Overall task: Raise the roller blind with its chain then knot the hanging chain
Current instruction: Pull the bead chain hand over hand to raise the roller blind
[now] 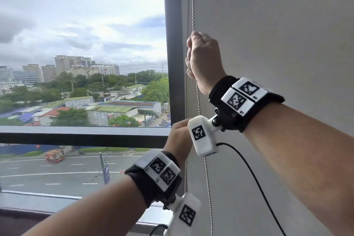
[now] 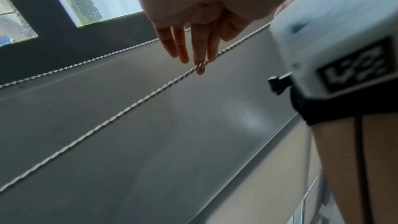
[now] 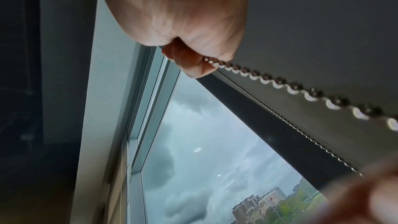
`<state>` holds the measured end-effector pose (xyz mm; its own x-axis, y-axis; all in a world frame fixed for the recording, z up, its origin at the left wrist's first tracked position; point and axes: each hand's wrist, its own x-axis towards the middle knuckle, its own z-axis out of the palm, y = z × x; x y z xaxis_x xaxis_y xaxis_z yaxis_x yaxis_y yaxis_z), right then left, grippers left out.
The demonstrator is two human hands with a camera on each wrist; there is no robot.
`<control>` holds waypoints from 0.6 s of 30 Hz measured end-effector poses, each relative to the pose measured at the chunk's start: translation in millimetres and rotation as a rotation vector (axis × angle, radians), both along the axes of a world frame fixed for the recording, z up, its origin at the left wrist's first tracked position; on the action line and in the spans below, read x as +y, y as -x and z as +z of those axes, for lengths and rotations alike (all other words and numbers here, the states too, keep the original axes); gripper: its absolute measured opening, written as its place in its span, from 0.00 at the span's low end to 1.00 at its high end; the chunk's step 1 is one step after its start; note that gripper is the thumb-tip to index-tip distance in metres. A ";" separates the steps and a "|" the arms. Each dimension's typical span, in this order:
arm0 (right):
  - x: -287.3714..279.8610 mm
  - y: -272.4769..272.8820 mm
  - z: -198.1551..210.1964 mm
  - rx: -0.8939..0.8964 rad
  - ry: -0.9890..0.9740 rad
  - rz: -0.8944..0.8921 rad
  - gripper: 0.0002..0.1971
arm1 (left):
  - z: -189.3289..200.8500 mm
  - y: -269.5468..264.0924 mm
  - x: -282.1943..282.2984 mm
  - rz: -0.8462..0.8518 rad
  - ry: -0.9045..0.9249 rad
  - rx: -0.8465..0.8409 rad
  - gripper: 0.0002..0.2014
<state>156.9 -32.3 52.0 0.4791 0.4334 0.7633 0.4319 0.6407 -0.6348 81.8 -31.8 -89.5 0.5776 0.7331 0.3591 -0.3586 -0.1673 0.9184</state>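
Observation:
A grey roller blind (image 1: 268,34) covers the right side of the window. Its metal bead chain (image 1: 192,5) hangs in two strands along the blind's left edge. My right hand (image 1: 200,53) is raised and grips the front strand in a fist; in the right wrist view the beads (image 3: 269,81) run out from under the curled fingers (image 3: 189,64). Lower down is my left hand (image 1: 179,132), half hidden behind the right wrist camera. Its fingers (image 2: 185,48) are straight, and one fingertip touches the front strand (image 2: 129,108). The rear strand (image 2: 86,60) hangs free.
A dark vertical window post (image 1: 172,44) stands just left of the chain. A horizontal frame bar (image 1: 76,136) crosses the glass, with the sill (image 1: 38,203) below. A black cable (image 1: 249,168) hangs from the right wrist camera (image 1: 203,136) in front of the blind.

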 end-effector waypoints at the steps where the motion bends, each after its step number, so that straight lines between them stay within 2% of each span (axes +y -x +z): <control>1: 1.2 -0.5 -2.9 -0.003 -0.005 -0.010 0.16 | 7.8 1.8 1.8 0.004 0.000 -0.018 0.05; 6: 2.8 -4.7 -31.1 -0.032 -0.004 -0.036 0.16 | 36.4 2.9 13.4 0.149 -0.130 -0.024 0.17; 12: -1.2 -7.7 -35.9 -0.037 -0.038 -0.015 0.15 | 47.8 1.6 12.7 0.101 -0.178 -0.114 0.22; 15: 3.0 -8.3 -39.3 -0.027 0.014 0.032 0.16 | 43.5 -4.5 13.2 0.032 -0.176 -0.116 0.22; 18: 6.1 -11.7 -48.5 -0.041 0.101 0.115 0.14 | 33.7 -10.1 18.6 0.049 -0.187 -0.066 0.16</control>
<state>168.6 -26.1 3.5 0.3908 0.5592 0.7311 0.3863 0.6212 -0.6818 91.9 -13.2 -55.8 0.5137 0.6763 0.5279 -0.4046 -0.3516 0.8442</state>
